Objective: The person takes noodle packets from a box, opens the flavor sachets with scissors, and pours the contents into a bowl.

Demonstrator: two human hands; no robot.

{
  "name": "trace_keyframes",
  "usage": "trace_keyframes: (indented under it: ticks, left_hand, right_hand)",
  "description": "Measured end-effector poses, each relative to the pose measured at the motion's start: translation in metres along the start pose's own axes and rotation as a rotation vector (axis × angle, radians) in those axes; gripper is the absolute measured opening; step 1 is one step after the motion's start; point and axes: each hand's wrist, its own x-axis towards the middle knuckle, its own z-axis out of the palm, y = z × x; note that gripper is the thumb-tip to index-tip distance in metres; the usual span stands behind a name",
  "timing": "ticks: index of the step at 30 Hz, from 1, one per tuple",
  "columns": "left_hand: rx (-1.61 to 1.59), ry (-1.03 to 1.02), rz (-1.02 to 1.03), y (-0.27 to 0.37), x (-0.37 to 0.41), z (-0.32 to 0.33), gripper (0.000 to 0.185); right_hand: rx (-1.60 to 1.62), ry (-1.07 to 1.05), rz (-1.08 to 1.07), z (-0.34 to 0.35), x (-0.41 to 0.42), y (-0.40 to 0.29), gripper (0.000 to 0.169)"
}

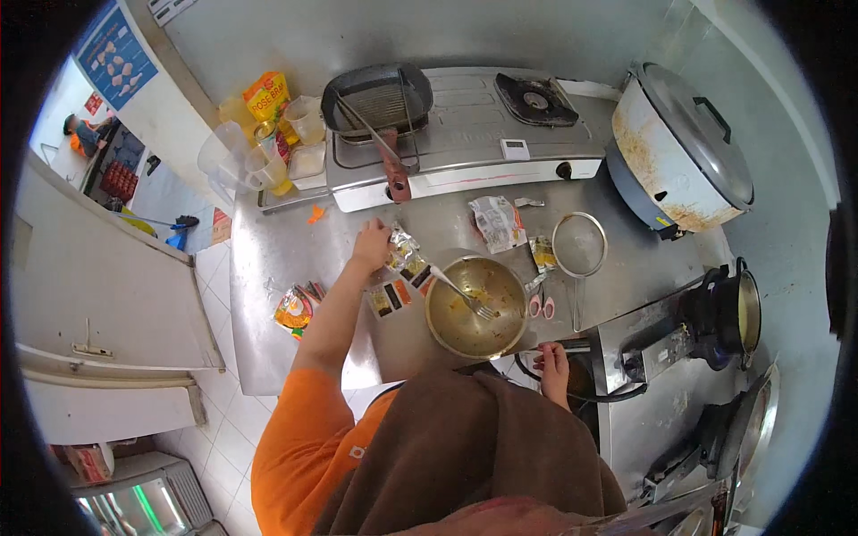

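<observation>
At the near side of the steel table, a metal mixing bowl has brownish-orange residue inside. A fork leans in it, its handle over the left rim. My left hand reaches beyond the bowl, its fingers at silver foil sachets; whether they grip one is unclear. Nearer lie seasoning sachets with orange and black parts. To the left, beside my forearm, is a colourful food packet. My right hand is at the table's front edge, fingers bent together; anything between them is too small to make out.
Right of the bowl lie pink-handled scissors, a wire strainer and an opened plastic packet. Behind stands a gas stove with a grill pan. A large rice cooker and a lit burner with a pot stand right.
</observation>
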Motion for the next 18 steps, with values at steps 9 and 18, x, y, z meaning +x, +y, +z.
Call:
trace_keyframes:
  ticks: [9,18]
  left_hand:
    - [-0.783,0.262,-0.315,0.015,-0.042,-0.038,0.008]
    - [-0.638,0.025,0.421,0.125,-0.123,-0.152,0.015]
  right_hand:
    - [-0.052,-0.067,-0.322,0.051,0.007,-0.092,0.012]
    - [-0.593,-0.348,-0.915,0.129,-0.006,-0.200,0.027]
